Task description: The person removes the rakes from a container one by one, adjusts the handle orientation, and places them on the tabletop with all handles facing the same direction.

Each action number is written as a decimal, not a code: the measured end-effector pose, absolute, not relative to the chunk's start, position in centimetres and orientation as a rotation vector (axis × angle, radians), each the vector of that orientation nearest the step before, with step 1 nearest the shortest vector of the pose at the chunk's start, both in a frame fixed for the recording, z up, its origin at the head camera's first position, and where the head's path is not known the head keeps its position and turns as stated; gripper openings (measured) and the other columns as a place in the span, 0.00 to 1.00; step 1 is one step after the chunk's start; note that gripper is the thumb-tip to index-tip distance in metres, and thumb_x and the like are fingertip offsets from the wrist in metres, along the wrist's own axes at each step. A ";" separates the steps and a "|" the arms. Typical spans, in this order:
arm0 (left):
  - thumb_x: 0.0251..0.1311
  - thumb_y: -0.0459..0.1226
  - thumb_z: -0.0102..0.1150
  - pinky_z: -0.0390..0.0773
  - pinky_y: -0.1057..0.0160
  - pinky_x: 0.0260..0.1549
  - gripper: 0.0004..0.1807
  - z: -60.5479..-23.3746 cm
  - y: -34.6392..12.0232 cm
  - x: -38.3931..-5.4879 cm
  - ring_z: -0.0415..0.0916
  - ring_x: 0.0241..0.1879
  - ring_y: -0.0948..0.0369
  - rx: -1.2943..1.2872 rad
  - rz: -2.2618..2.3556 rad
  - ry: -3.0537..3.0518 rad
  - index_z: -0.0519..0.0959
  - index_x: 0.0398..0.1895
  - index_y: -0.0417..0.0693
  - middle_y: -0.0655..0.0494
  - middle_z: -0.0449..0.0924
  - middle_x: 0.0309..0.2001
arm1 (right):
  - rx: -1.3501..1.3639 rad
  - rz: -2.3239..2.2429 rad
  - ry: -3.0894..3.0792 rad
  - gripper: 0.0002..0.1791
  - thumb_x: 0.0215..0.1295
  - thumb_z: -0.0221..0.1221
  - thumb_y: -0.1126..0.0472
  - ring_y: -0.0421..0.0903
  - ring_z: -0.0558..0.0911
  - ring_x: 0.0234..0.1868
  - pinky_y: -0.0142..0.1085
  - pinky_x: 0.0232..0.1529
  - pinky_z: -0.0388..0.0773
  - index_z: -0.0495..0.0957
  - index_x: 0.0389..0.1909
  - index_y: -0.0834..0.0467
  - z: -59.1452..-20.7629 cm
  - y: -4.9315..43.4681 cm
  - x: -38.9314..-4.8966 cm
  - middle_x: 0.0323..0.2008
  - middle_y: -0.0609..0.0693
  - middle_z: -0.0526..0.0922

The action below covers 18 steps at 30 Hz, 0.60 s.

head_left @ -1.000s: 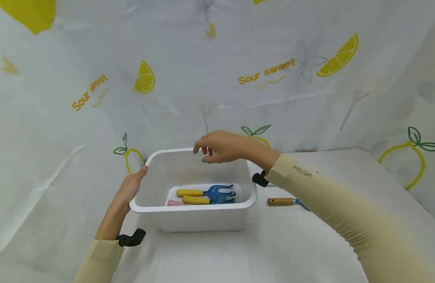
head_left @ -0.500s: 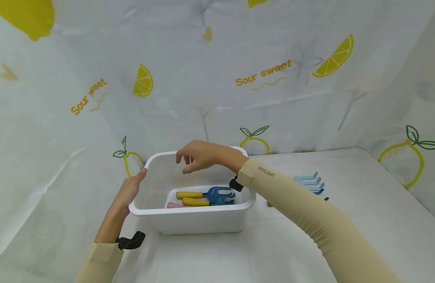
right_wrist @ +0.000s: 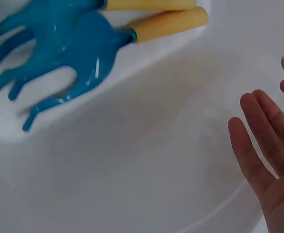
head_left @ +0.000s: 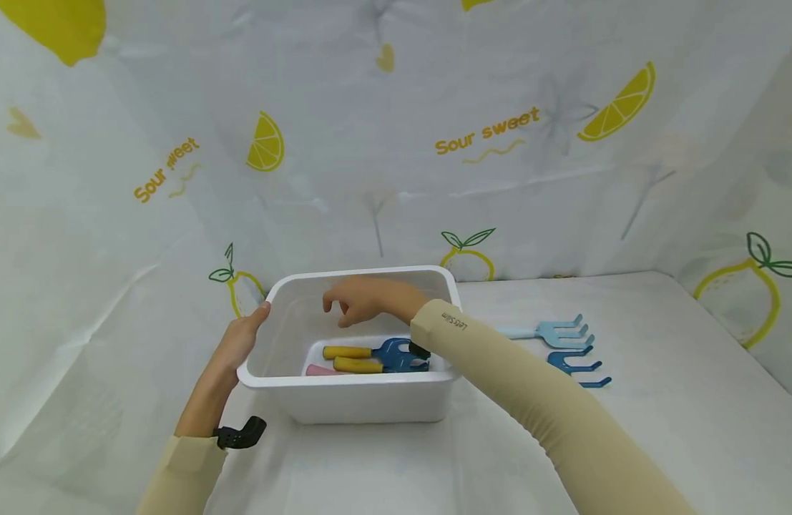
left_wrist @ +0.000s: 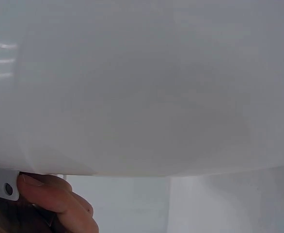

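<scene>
- From where I stand, the right hand is what has just moved: over the last second it drops from above the far rim, shifting leftward and down into the white tub.
- Its fingers are apart and loosely extended, with nothing between them; the wrist view shows them clear of the tools.
- The left hand is where it was, clamped on the tub's left rim, thumb on top, so the tub looks well steadied.
- The tub stands close to the far edge of the worktop. On its floor the rear fork and the front fork, both blue with yellow handles, lie with heads overlapping; a pink handle sits beside them, partly hidden by the near rim. None of the three has visibly shifted.
- The arm's swing has uncovered the light blue rake and the dark blue rake, between the tub and the worktop's far right corner; the sleeve now covers the wooden handle seen a second ago.
- I judge this a reach, not yet a grasp: the right hand carries nothing.
</scene>
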<state>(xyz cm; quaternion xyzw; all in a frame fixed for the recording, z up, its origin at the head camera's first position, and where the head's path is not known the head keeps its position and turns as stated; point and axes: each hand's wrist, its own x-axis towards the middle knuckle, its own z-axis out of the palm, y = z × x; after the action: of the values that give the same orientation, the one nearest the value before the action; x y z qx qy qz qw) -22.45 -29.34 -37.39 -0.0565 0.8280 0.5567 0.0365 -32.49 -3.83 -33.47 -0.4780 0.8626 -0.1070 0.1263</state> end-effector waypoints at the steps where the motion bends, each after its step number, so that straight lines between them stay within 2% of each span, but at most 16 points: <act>1: 0.76 0.66 0.35 0.87 0.60 0.40 0.44 -37.3 -29.3 -22.5 0.86 0.48 0.58 -0.173 1.704 2.544 0.66 0.75 0.39 0.34 0.77 0.65 | -1.383 -0.316 2.519 0.20 0.72 0.63 0.56 0.44 0.79 0.42 0.32 0.44 0.77 0.78 0.62 0.53 -33.7 -3.8 -32.6 0.45 0.51 0.84; 7: 0.77 0.66 0.35 0.87 0.60 0.41 0.43 -37.2 -29.3 -22.6 0.85 0.49 0.57 -0.179 1.700 2.543 0.67 0.74 0.39 0.34 0.77 0.65 | -1.307 -0.355 2.501 0.21 0.71 0.64 0.57 0.45 0.78 0.47 0.32 0.47 0.78 0.78 0.63 0.53 -35.3 -3.6 -32.9 0.52 0.55 0.83; 14: 0.77 0.66 0.35 0.87 0.58 0.42 0.43 -37.2 -29.4 -22.5 0.85 0.49 0.58 -0.173 1.714 2.542 0.66 0.75 0.41 0.34 0.76 0.66 | -1.237 -0.351 2.491 0.21 0.70 0.66 0.57 0.44 0.77 0.48 0.30 0.48 0.79 0.79 0.62 0.50 -36.9 -3.7 -32.7 0.57 0.54 0.81; 18: 0.77 0.66 0.35 0.87 0.57 0.41 0.43 -37.5 -29.4 -22.5 0.86 0.47 0.58 -0.165 1.711 2.543 0.67 0.75 0.40 0.34 0.77 0.64 | -1.229 -0.400 2.462 0.22 0.71 0.65 0.58 0.45 0.77 0.49 0.31 0.48 0.79 0.78 0.64 0.53 -37.5 -3.8 -32.6 0.60 0.56 0.81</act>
<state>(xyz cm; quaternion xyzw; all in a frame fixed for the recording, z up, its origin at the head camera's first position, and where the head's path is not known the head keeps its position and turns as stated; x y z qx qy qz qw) -22.54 -29.43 -37.45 -0.0538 0.8280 0.5570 0.0360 -32.65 -3.79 -37.49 -0.4349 0.8710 -0.1416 0.1794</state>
